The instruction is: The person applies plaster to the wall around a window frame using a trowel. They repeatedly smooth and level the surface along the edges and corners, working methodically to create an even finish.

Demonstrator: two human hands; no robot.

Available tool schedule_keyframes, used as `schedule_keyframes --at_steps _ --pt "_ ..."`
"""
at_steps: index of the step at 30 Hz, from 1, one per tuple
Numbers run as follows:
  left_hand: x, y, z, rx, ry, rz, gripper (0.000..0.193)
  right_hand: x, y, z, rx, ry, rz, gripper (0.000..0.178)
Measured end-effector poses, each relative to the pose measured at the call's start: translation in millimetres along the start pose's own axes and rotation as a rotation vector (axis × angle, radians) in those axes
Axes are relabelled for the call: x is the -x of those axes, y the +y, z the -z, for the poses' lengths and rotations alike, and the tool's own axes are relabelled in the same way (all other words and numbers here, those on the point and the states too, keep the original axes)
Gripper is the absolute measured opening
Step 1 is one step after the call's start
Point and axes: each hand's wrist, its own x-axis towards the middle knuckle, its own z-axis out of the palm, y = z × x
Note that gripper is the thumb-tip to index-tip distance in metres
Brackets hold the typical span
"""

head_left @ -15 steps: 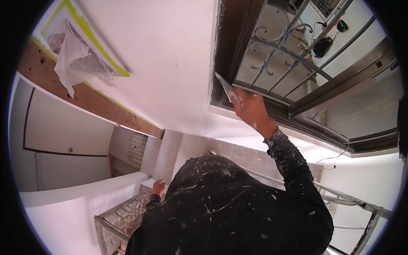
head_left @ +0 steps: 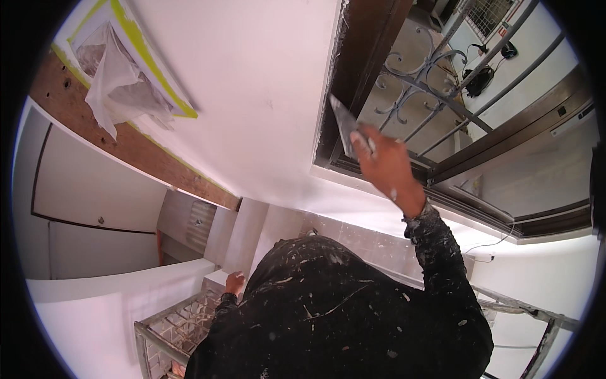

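My right hand [head_left: 392,165] grips a putty knife [head_left: 344,121], its fingers wrapped round the handle. The wedge-shaped grey blade points up and left, over the dark brown window frame [head_left: 365,69] near its inner edge with the white wall [head_left: 259,82]. Whether the blade touches the frame cannot be told. White smears mark the hand and the black sleeve. Low on the left, beside my body, my left hand [head_left: 235,282] looks curled closed; what it may hold is too small to make out.
Grey scrolled window bars [head_left: 420,82] stand beyond the opening. Metal scaffold rails [head_left: 158,322] flank me on both sides. At upper left, torn plastic sheeting [head_left: 113,82] hangs from a recess edged in yellow-green tape [head_left: 148,54], above a brown wooden strip [head_left: 132,151].
The window and wall have shifted slightly right in view. My right hand has moved a little right and down, and more of the putty knife's blade face now shows. The left hand stays low.
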Motion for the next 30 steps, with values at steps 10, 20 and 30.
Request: schedule_keyframes --at_steps 10,20,30 --pt "-3.1 2.1 5.3 -0.018 0.076 -0.042 0.037 -10.0 -12.2 14.1 0.076 -0.137 -0.034 0.028" --pt "-3.2 -0.9 4.3 -0.016 0.003 0.021 0.038 -20.3 -8.5 28.5 0.095 -0.154 0.048 0.027" --pt "-2.1 -3.4 9.4 0.006 0.031 -0.034 0.040 -19.6 -6.1 28.7 0.060 -0.144 0.023 0.030"
